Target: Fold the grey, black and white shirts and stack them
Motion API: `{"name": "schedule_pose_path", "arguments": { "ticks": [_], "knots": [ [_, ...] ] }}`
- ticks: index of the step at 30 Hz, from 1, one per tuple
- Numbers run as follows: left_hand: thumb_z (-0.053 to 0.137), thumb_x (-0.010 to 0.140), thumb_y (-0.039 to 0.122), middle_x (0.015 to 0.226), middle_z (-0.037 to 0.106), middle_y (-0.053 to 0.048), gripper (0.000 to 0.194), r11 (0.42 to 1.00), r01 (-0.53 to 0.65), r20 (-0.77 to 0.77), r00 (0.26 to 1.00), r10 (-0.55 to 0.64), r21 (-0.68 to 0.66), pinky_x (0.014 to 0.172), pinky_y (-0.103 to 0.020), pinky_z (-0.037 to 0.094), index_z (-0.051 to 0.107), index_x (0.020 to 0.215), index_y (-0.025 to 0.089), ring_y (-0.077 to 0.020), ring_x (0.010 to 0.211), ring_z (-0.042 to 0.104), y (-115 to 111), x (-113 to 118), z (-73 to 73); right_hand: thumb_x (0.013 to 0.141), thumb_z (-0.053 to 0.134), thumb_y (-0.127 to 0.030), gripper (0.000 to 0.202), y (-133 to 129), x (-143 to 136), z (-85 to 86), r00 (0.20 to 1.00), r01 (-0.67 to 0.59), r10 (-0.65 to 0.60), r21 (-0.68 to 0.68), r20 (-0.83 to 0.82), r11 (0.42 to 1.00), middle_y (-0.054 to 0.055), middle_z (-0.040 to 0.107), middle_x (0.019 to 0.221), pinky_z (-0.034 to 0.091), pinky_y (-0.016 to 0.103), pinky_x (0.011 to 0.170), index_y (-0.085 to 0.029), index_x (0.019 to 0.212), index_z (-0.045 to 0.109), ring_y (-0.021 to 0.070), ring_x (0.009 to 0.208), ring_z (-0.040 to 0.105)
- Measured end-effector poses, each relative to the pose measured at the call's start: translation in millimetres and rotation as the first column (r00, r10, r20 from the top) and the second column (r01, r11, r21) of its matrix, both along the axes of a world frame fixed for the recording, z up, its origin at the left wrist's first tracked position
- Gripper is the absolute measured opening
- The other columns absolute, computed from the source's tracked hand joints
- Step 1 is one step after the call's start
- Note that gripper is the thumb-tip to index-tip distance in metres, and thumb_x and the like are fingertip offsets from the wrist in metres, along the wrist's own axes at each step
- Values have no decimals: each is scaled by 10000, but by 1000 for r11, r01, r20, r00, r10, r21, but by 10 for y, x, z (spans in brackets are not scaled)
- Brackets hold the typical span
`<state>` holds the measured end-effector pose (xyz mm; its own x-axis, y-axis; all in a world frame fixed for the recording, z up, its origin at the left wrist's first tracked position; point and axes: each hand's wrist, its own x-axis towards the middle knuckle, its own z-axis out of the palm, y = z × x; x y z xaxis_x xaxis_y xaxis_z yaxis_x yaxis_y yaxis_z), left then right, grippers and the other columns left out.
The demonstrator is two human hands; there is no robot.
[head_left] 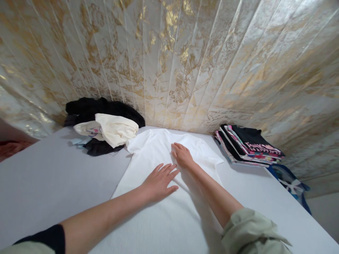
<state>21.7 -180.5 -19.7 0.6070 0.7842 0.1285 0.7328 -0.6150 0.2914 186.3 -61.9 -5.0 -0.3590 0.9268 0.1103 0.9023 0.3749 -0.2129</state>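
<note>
Left end: reddish cloth (14, 149), past the edge of the pale worktop (66, 180). Next, far left on the worktop, a loose heap: black garment (120, 109) at the back, cream garment (118, 128) w/ a bit of print in front, dark garment (102, 146) under that, none of it folded.

Centre: white T-shirt (169, 218), laid out flat on the worktop, sleeves & neck at the far end, ribbed body running nearer & out of view at the bottom, so can't tell re: the hem. Left sleeve is just beside the heap, maybe touching; hard to say.

Left hand (161, 180): palm down on mid-shirt, fingers spread, nothing gripped. Right hand (182, 156): a bit farther & to the right, on the upper chest, fingers close tog. & laid on the fabric, no pinch that I can see. Hands are v. near each other, fingertips almost meeting.

Step looks like smoothing. To do it well, IMO: light flat palms, work from the centre out to the side seams, esp. the soft creases around the right hand & the rumpled right sleeve (212, 155). Pressing too hard prob. drags the thin knit & skews it. Min. one palm as anchor while the other strokes; square both sleeves, & watch the left one doesn't snag the heap.

Far right: neat folded stack (245, 148), dark printed top uppermost, well apart from the shirt. Right end: blue bag-like item (291, 185) by the worktop edge, contents unclear.
</note>
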Motion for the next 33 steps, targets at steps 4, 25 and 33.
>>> {"name": "schedule_pose_path", "arguments": {
  "ticks": [4,25,33],
  "knots": [
    [416,935,562,1578,284,-56,546,1000,21,-20,1000,-21,-3,1173,-497,159,401,1430,332,-263,1448,254,-22,-49,20,992,323,-417,491,209,-47,-74,995,98,-97,-31,23,995,17,324,1554,195,470,1151,-284,1463,368,215,1433,244],
    [442,923,570,1584,269,-20,579,992,120,-33,992,-121,-30,1173,-526,142,353,1461,376,-285,1452,232,-243,-243,50,978,380,-388,543,-290,-98,-114,999,-23,21,50,41,998,76,335,1547,188,416,1164,-165,1472,350,208,1443,219],
    [389,926,600,1547,356,-20,631,994,108,-55,993,-109,-29,1170,-503,150,314,1486,321,-276,1438,267,-239,-240,67,980,380,-392,558,-352,-66,64,999,-31,31,-14,15,999,96,298,1561,221,423,1156,-152,1481,334,217,1437,240]
  ]
}}
